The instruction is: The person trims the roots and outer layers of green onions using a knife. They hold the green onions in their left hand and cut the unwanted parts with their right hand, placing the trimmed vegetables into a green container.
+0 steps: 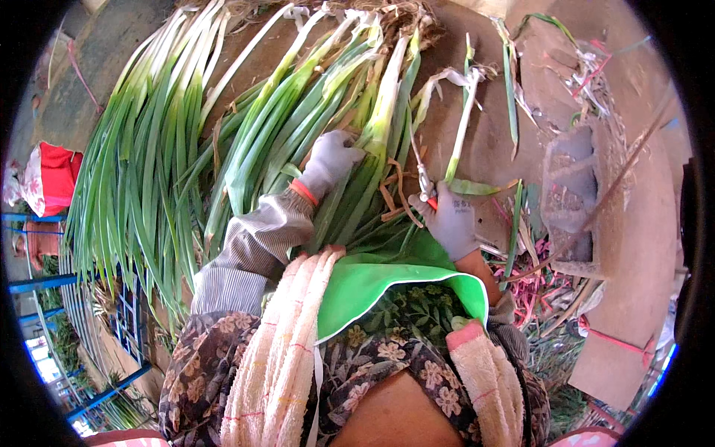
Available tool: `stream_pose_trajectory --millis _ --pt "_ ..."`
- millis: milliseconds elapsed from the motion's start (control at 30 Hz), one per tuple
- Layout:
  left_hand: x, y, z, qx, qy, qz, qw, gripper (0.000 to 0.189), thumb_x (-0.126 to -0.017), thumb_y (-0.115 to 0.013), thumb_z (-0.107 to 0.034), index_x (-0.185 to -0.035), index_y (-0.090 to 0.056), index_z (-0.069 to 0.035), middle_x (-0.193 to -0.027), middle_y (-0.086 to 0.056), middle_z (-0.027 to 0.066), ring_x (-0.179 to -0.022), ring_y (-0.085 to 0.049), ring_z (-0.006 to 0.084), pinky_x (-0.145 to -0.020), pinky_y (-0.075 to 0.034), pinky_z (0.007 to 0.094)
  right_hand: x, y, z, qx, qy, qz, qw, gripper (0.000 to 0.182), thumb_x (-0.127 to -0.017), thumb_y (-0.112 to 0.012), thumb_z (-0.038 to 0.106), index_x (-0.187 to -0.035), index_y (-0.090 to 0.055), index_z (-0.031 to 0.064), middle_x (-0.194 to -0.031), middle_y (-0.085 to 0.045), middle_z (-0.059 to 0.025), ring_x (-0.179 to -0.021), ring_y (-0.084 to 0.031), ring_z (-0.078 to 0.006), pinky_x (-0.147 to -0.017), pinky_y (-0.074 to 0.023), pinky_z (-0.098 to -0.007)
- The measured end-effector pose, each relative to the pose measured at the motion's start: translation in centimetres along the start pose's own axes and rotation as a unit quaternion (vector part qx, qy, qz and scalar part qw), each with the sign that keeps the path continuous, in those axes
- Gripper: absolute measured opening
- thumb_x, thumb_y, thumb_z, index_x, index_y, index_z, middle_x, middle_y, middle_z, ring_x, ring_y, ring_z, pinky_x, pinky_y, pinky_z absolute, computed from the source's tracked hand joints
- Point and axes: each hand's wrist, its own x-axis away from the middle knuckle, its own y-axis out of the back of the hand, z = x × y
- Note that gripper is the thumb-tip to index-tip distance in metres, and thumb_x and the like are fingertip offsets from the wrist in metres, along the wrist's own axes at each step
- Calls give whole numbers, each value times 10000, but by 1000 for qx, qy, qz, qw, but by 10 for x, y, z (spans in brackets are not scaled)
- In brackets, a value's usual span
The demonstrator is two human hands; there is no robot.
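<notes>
My left hand (333,156), in a grey work glove with an orange cuff, closes around the green part of a thick green onion (382,120). More loose green onions (301,84) lie under and beside it, their roots pointing away from me. My right hand (453,220), also gloved, grips a small metal hand tool (423,177) with an orange-red handle; its exact kind is unclear. Just beyond the right glove lies a single thin onion stalk (461,128). Dry brown leaf strips (399,193) hang near the tool. A bright green apron (385,290) spreads below both hands.
To the left lies a bundle of long green onions (156,123), white ends away from me. A worn block with hollows (570,195) stands at the right, beside pink ties (539,290) and a flat cardboard piece (611,357). Blue metal bars (42,284) run along the left.
</notes>
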Motion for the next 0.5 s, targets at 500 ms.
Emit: stream_pose_trajectory --millis 500 --pt "-5 -21 20 -13 19 -63 998 406 -775 -673 -343 -854 -646 55 -719 -640 197 -674 -628 290 -655 -479 380 27 -4 39 19 3 80 997 467 -841 -622 522 -882 -485 78 -728 -612 -169 -658 -623 -370 -578 -477 -461"
